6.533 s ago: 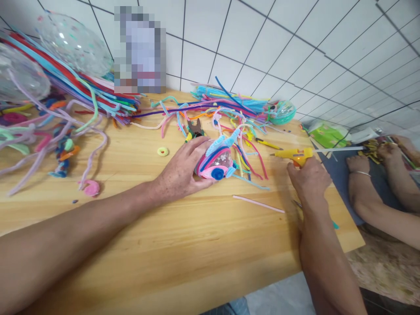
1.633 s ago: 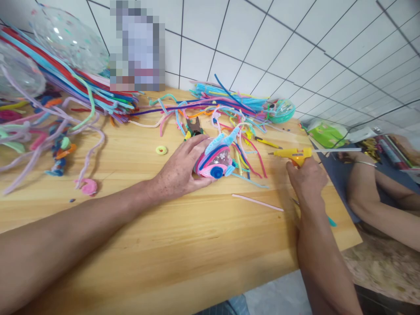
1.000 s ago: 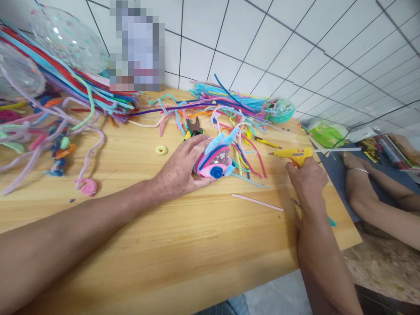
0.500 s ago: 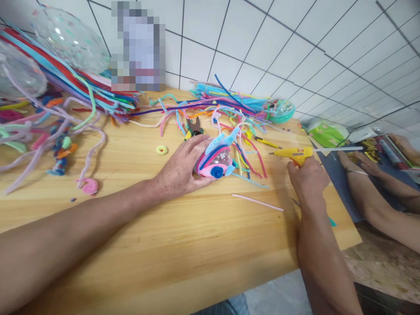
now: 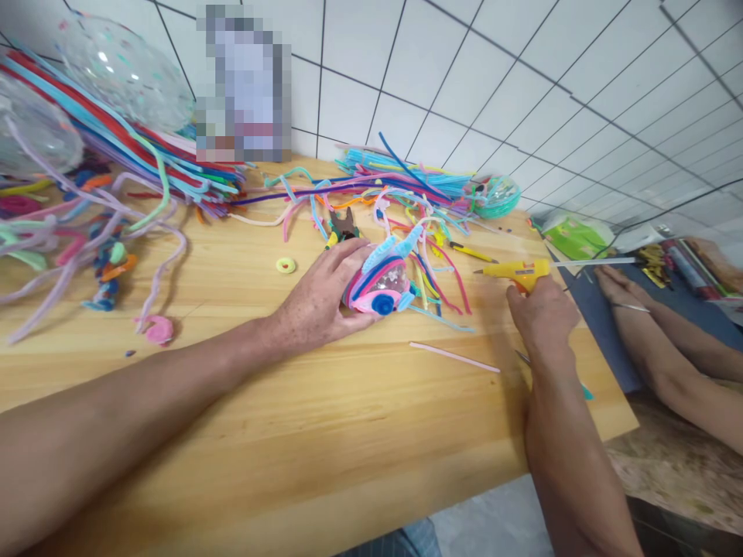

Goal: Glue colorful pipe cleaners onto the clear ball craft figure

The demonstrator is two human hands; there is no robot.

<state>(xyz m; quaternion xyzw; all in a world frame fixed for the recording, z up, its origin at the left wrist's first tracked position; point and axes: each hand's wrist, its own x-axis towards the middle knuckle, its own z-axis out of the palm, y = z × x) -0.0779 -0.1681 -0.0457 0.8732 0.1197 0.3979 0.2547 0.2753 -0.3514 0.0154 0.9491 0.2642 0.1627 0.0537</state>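
Note:
My left hand (image 5: pixel 325 298) is closed around the left side of a clear ball (image 5: pixel 390 278) decorated with pink and blue pipe cleaners, which has a dark blue coiled round on a pink patch facing me. My right hand (image 5: pixel 546 313) grips a yellow hot glue gun (image 5: pixel 516 269) by its handle. The gun's nozzle points left toward the ball, well apart from it, and a long whitish glue stick (image 5: pixel 597 261) sticks out of its back. Between the hands, nearer to me, a pale pink pipe cleaner piece (image 5: pixel 454 357) lies on the table.
Pliers (image 5: pixel 344 224) lie behind my left hand. Loose pipe cleaners and a bundle (image 5: pixel 406 172) run along the tiled wall. A larger bundle (image 5: pixel 133 131) and clear balloons (image 5: pixel 124 73) fill the left. A yellow coil (image 5: pixel 285 265) sits nearby. Another person's arms (image 5: pixel 655 333) are at right.
Almost nothing differs. The glue gun and my right hand appear shifted very slightly left, along with a small shift of the view; my left hand still holds the ball.

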